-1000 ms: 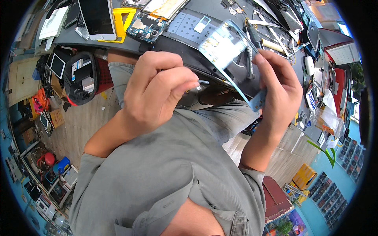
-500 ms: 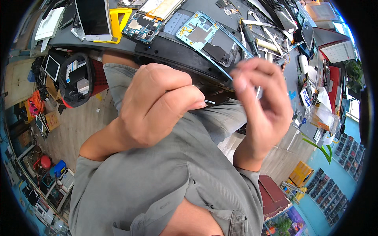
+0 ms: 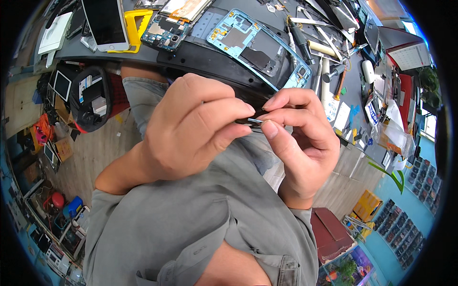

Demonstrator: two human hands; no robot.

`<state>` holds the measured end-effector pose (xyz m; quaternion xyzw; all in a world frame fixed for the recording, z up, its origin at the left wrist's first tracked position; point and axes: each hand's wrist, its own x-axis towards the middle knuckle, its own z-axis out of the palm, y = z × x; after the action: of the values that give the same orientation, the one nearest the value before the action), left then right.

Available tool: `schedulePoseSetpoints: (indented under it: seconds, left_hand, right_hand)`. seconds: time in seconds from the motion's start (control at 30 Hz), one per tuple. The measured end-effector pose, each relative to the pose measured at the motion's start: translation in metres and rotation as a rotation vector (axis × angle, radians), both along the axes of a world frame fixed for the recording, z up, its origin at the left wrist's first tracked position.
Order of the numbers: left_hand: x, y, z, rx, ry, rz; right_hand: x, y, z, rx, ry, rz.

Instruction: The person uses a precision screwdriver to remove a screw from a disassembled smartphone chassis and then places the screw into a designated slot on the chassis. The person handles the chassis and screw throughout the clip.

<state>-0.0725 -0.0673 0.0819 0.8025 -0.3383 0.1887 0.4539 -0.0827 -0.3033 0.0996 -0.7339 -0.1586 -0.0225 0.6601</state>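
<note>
My left hand (image 3: 191, 126) is closed, its thumb and fingertips around a small, thin, dark piece with a pale edge (image 3: 255, 120). Most of this piece is hidden by the fingers, so its kind cannot be made out. From the other side, my right hand (image 3: 303, 138) pinches the piece's right end between thumb and index finger. Both hands are held above my lap, just in front of the workbench edge. Beyond them on the bench lies a light blue phone frame (image 3: 231, 35). To its left is an opened phone with an exposed circuit board (image 3: 162, 34).
A white-framed phone (image 3: 106, 24) leans on a yellow stand (image 3: 135, 31) at the back left. Screwdriver-like tools (image 3: 301, 43) and loose parts crowd the bench's right side. A black bin (image 3: 90, 112) stands on the floor at left, and a dark red box (image 3: 329, 236) at lower right.
My right hand has moved left and closed its fingertips on the thin piece's end. The left hand has stayed nearly in place, its fingers loosened slightly. The whole view has shifted a little.
</note>
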Motion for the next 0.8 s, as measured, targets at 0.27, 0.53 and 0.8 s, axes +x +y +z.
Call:
schedulePoseSetpoints:
  seconds: [0.27, 0.53, 0.8]
  left_hand:
    - [-0.004, 0.003, 0.006, -0.207, 0.411, -0.136]
    - [-0.005, -0.004, 0.008, -0.242, 0.506, -0.125]
    - [-0.004, -0.004, 0.007, -0.279, 0.583, -0.145]
  right_hand:
    - [-0.002, 0.001, -0.001, 0.005, 0.028, 0.001]
    - [-0.005, 0.003, 0.009, -0.027, 0.116, -0.017]
    - [-0.005, 0.003, 0.011, -0.035, 0.160, -0.015]
